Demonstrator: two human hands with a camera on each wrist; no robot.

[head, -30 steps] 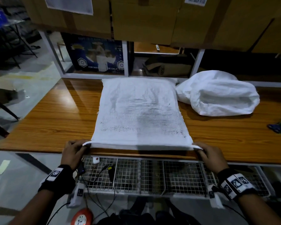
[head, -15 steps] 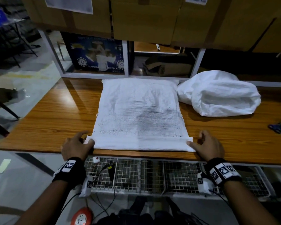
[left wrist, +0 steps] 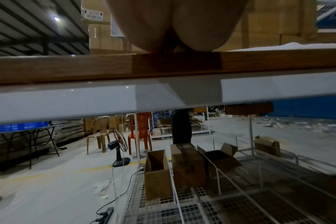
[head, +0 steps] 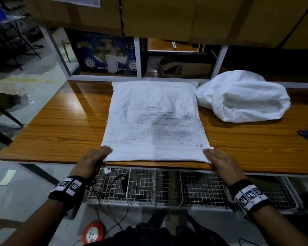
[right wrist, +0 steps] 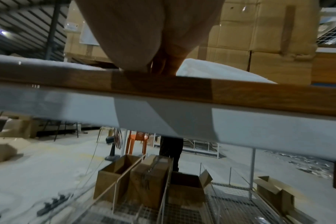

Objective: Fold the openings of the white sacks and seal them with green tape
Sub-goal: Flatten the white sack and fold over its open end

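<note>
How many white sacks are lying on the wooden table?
2: the flat sack lies in the middle, its near edge under both hands; the bulging sack lies right of it, at the back.

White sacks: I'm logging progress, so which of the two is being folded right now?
The flat sack at the table's near edge, under both hands; the bulging sack lies untouched behind it to the right.

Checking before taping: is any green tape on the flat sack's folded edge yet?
No, the flat sack shows a bare white folded edge between both hands.
</note>
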